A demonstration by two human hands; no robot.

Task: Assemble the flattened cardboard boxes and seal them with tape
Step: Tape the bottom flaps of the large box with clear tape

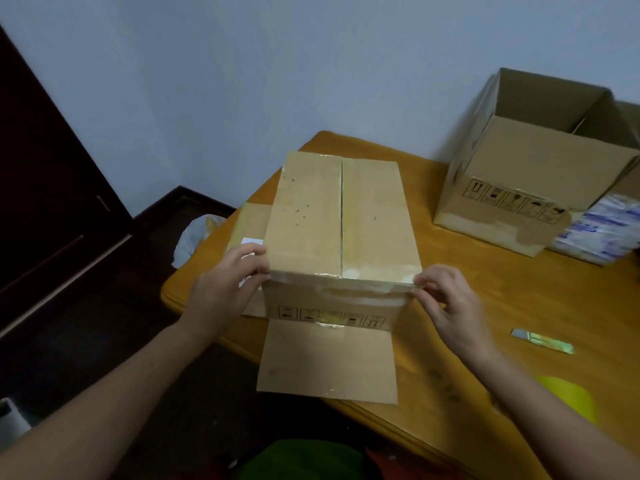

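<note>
While my left hand clamps the box at its near corner, the fingers of my right hand pinch the clear tape; I'd pull taut, then press flat.

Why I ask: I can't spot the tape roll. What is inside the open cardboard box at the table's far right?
In the large open brown cardboard box, only bare inner walls show. Its near wall covers the bottom, so whether anything lies inside cannot be seen.
</note>
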